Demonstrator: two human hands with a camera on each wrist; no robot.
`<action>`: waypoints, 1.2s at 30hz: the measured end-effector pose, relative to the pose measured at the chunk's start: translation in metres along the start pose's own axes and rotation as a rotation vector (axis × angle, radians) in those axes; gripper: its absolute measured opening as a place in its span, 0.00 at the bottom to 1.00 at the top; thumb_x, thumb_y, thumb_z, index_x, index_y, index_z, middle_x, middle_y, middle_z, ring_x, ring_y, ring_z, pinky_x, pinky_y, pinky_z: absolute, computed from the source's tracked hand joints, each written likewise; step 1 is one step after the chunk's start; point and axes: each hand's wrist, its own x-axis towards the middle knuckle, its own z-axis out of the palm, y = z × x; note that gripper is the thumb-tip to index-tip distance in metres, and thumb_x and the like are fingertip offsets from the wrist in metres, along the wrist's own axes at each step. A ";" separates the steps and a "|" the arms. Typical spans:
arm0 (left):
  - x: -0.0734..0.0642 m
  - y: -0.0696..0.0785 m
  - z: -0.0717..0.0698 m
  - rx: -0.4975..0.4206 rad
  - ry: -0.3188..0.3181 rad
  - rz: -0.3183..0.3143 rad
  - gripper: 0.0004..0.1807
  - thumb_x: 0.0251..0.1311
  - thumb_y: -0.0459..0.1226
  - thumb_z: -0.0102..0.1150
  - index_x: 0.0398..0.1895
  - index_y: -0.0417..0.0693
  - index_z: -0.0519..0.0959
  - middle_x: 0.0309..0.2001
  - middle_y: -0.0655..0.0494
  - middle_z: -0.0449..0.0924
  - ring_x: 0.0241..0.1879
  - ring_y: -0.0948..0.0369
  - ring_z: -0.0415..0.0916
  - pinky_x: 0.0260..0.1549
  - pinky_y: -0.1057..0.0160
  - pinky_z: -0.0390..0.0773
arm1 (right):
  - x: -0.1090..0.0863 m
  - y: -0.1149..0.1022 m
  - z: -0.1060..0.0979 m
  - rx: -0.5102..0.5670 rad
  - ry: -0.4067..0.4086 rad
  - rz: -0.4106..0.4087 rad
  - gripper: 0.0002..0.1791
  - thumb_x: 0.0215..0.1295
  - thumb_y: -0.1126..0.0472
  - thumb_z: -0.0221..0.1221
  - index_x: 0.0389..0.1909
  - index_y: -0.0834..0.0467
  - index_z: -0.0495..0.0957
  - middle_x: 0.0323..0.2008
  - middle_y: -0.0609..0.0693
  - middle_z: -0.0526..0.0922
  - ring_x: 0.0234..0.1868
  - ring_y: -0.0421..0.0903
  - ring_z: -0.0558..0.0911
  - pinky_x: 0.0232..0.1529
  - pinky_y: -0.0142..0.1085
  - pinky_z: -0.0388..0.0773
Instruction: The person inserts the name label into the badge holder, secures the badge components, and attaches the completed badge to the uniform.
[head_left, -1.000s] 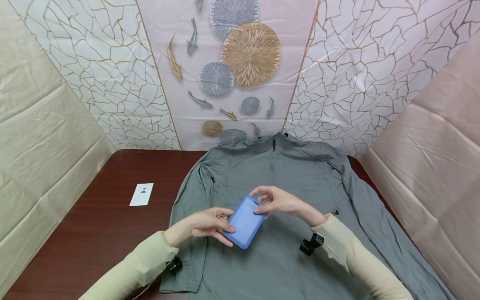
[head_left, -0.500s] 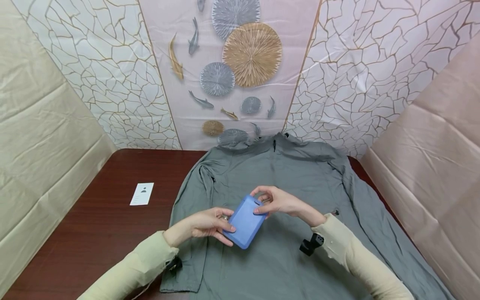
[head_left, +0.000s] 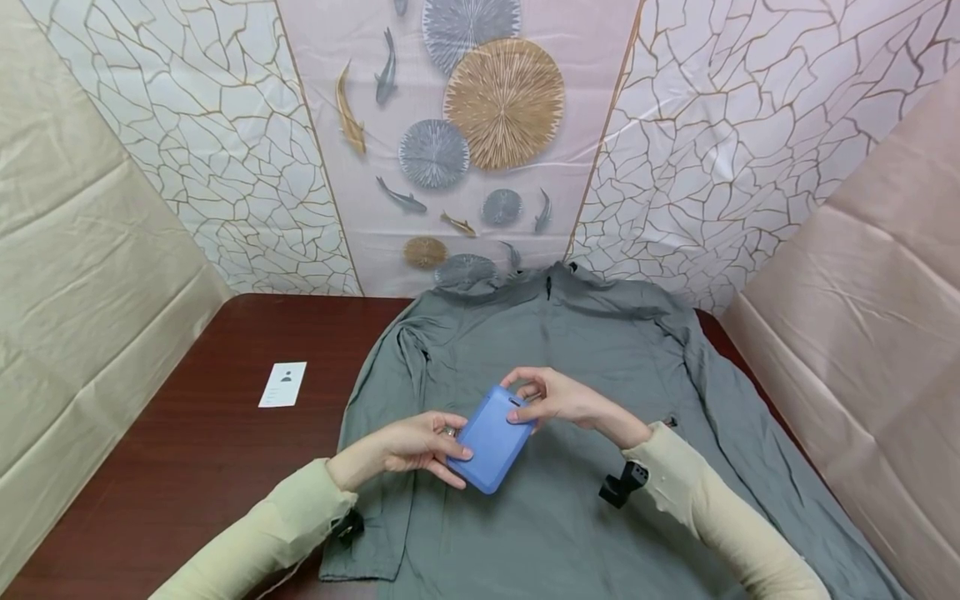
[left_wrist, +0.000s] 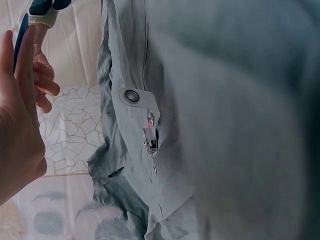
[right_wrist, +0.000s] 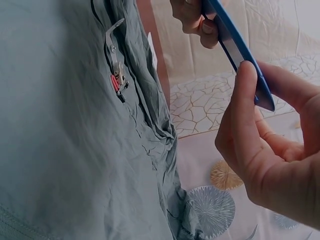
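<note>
A blue plastic badge holder [head_left: 487,446] with a slot near its top is tilted above a grey jacket [head_left: 600,533]. My left hand [head_left: 412,446] pinches its lower left side between thumb and fingers. At the upper right corner, my right hand [head_left: 558,398] pinches it the same way. Both wrist views show the holder edge-on, with the right thumb and fingers on its two faces in the right wrist view. A metal badge clip [left_wrist: 151,140] with a pale snap strap [left_wrist: 142,97] is at the jacket's surface. A white card [head_left: 282,385] printed with a person icon lies apart, to the left.
The jacket is spread over the dark red-brown table [head_left: 187,467], its sleeve [head_left: 378,533] reaching the front left. Beige cloth [head_left: 90,275] hangs at both sides. A patterned backdrop [head_left: 457,150] closes off the rear.
Almost nothing differs. Both hands hold the badge holder in the same place and the card has not moved; the head view has shifted very slightly.
</note>
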 end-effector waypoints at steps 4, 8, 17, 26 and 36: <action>0.000 0.001 0.001 0.005 0.011 0.003 0.27 0.58 0.26 0.48 0.62 0.32 0.56 0.47 0.41 0.75 0.46 0.48 0.77 0.46 0.51 0.76 | 0.000 -0.001 -0.001 0.010 0.011 0.002 0.26 0.54 0.61 0.62 0.53 0.64 0.65 0.30 0.49 0.80 0.28 0.42 0.80 0.31 0.47 0.79; 0.000 0.001 0.001 0.012 0.016 0.011 0.27 0.59 0.26 0.48 0.62 0.32 0.56 0.42 0.47 0.77 0.43 0.51 0.79 0.45 0.50 0.76 | 0.000 -0.002 -0.002 0.019 0.018 -0.007 0.25 0.54 0.62 0.61 0.53 0.65 0.66 0.27 0.47 0.79 0.26 0.41 0.79 0.28 0.41 0.80; 0.000 0.002 0.001 0.030 0.021 0.037 0.28 0.59 0.28 0.49 0.62 0.33 0.55 0.41 0.48 0.78 0.39 0.55 0.81 0.43 0.51 0.78 | -0.001 -0.004 -0.003 0.036 0.032 -0.028 0.25 0.54 0.63 0.61 0.52 0.67 0.66 0.24 0.46 0.77 0.24 0.40 0.79 0.23 0.34 0.79; 0.001 0.001 0.002 0.050 0.023 0.078 0.25 0.60 0.31 0.49 0.59 0.30 0.58 0.36 0.49 0.80 0.35 0.57 0.81 0.39 0.55 0.80 | -0.001 -0.002 -0.006 0.104 0.005 -0.038 0.26 0.57 0.63 0.58 0.54 0.69 0.64 0.27 0.47 0.81 0.25 0.40 0.81 0.25 0.35 0.81; 0.000 0.003 0.003 0.087 0.034 0.072 0.22 0.62 0.34 0.48 0.57 0.32 0.62 0.34 0.50 0.80 0.33 0.58 0.81 0.35 0.56 0.81 | -0.002 0.000 -0.008 0.175 -0.031 -0.036 0.27 0.59 0.63 0.56 0.56 0.70 0.60 0.31 0.49 0.84 0.26 0.41 0.83 0.27 0.37 0.81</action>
